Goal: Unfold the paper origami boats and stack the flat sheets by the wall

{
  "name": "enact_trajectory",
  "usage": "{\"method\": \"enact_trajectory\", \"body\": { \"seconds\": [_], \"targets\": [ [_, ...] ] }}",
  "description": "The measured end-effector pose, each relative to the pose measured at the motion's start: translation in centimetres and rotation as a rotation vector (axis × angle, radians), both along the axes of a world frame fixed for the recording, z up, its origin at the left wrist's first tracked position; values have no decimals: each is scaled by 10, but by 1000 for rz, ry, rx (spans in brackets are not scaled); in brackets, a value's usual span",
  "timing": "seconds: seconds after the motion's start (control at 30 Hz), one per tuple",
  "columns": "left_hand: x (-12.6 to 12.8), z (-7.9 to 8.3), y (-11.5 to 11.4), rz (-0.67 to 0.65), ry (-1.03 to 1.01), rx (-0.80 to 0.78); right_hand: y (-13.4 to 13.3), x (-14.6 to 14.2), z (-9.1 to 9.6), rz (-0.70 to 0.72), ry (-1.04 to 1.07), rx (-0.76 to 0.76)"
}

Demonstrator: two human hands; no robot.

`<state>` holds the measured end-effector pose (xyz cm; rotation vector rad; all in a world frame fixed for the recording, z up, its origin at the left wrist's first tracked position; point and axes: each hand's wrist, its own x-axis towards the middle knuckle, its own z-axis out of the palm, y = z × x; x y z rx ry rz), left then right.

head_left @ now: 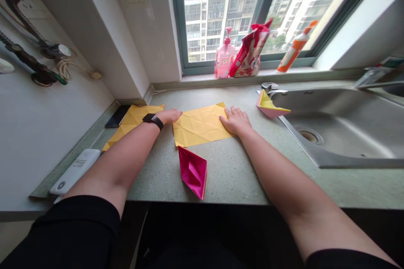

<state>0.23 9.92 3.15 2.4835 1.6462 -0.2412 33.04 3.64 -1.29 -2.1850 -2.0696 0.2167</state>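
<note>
Left grip (168, 116) and right grip (235, 121) open, flat, empty, fingertips on opposite edges of creased yellow sheet (200, 125). Sheet unfolded on worktop (227, 172) between grips, long axis across body, slightly tilted. Sink (347, 134) right of right grip. Second yellow sheet (131, 124) beyond left wrist. Pink paper boat (192, 171) just below sheet, toward body; yellow-pink paper boat (269, 107) right of right grip, at sink edge.

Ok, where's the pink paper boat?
Head view: the pink paper boat lies on the countertop, just below the creased yellow sheet, between the left forearm and right forearm.
</note>
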Motion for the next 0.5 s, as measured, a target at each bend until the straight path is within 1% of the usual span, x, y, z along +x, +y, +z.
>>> {"method": "enact_trajectory", "body": {
  "seconds": [0.07, 0.13, 0.23, 0.33, 0.4, 0.5],
  "targets": [
    [3, 9, 10, 63, -13, 32, 1, 3, -1, -3, 38, 40],
    [10, 14, 14, 94, -39, 61, 3, 7, -2, -4, 94, 95],
    [26, 12, 15, 88, -91, 72, 3, 11, -2, 10, 145, 146],
    [41, 8, 19, 91, -101, 94, 1, 11, -3, 27, 107, 136],
    [48, 8, 25, 91, -90, 89, -1, 8, -4, 29, 76, 119],
    [56, 12, 38, 86, -45, 38, -2, 5, -5, 26, 57, 98]
  ]
}}
